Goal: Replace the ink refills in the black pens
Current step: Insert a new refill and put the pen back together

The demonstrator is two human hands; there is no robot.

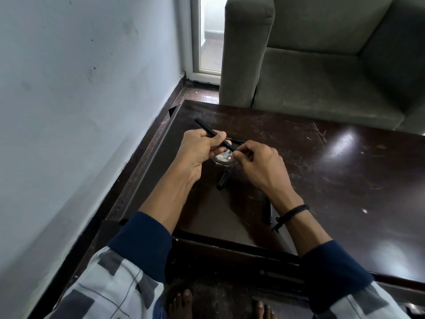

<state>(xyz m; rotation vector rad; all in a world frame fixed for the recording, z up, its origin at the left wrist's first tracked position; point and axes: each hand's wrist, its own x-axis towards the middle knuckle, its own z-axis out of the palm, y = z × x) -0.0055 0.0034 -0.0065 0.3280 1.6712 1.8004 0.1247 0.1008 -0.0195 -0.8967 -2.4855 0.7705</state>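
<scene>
1. Here, the left hand (202,146) has its fingers curled round a black pen barrel (207,128), held above the table (322,180) and slanting from far-left down to near-right.
2. The right hand (257,162) pinches the near end of the black pen barrel between thumb and fingertips; the part it grips is too small to make out.
3. A black cap (223,180) lies on the table just below the hands, between the forearms.
4. Another black pen (268,210) lies on the table, partly hidden under the right wrist.
5. A grey sofa (322,65) stands beyond the table.
</scene>
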